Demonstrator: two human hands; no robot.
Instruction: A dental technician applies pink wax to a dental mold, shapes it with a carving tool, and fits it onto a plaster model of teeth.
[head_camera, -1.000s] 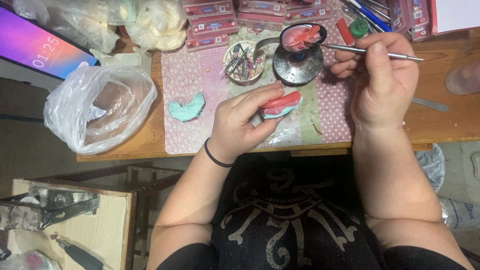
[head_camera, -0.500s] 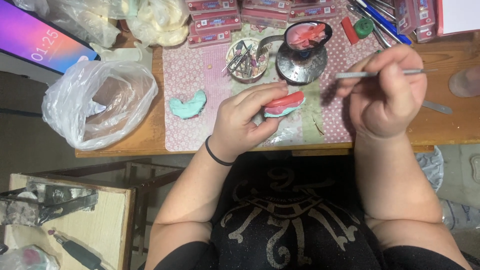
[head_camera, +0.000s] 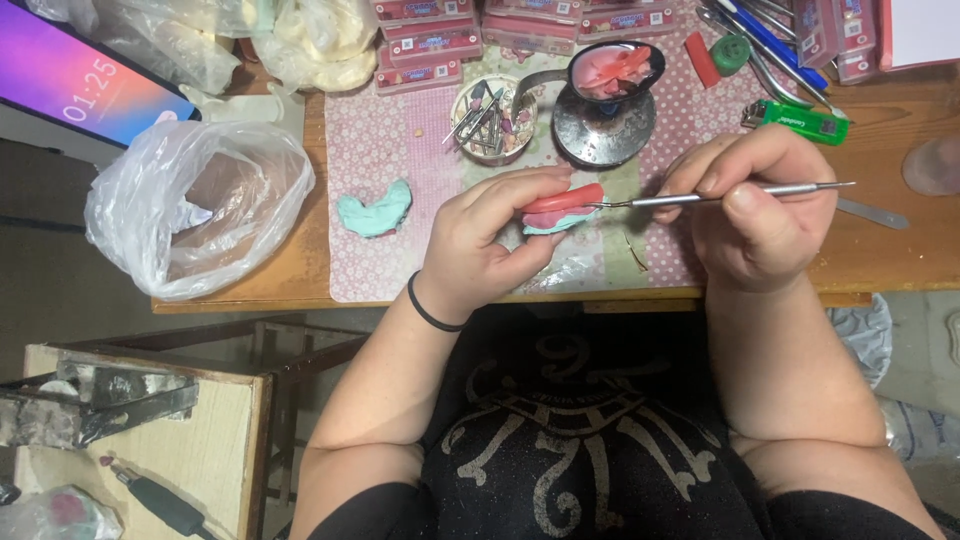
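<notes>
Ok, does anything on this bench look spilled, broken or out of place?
Nothing stands out. The left hand holds a red and teal dental model, the right hand holds a thin metal tool to it, and the cluttered wooden table shows no spill.

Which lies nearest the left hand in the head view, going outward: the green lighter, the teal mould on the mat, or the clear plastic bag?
From the left hand:
1. Teal mould, just to its left on the mat.
2. Clear plastic bag, farther left at the table edge.
3. Green lighter, far right, beyond the right hand.
</notes>
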